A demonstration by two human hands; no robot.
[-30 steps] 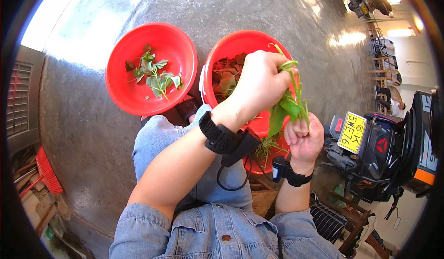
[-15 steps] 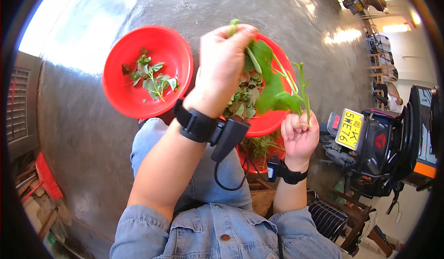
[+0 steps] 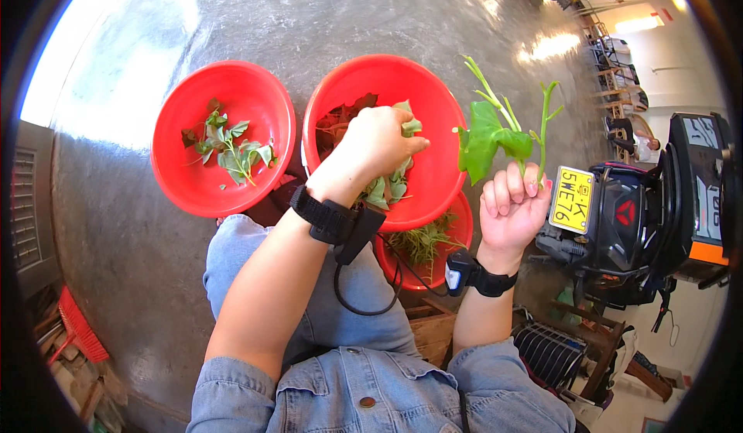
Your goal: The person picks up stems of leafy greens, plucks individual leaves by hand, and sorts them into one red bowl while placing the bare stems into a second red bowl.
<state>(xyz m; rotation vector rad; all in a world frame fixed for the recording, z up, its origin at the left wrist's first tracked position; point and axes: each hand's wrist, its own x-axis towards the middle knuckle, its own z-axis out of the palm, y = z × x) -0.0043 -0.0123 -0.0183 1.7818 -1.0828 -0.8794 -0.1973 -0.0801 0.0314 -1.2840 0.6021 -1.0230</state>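
My left hand (image 3: 379,147) reaches into the middle red bowl (image 3: 439,150), its fingers closed around a pale green leaf (image 3: 410,122). Loose leaves (image 3: 379,193) lie in the bowl below, partly hidden by that hand. Off the bowl's right side, my right hand (image 3: 515,208) is raised with its fingers curled around green leafy stems (image 3: 544,127). A broad bright leaf (image 3: 484,143) hangs from them to the left. A second red bowl (image 3: 267,108), on the left, holds a few leafy sprigs (image 3: 236,150).
Partly under the middle bowl stands another red container (image 3: 462,228) with thin greens (image 3: 422,243). A wooden crate (image 3: 432,328) is beneath it. A parked motorbike (image 3: 627,216) stands close on the right. A red broom (image 3: 81,325) lies at the lower left of the grey floor (image 3: 255,15).
My left hand has come down from the stems into the middle bowl, uncovering its far rim. My right hand has shifted slightly right, still holding the stems. The view has moved a little.
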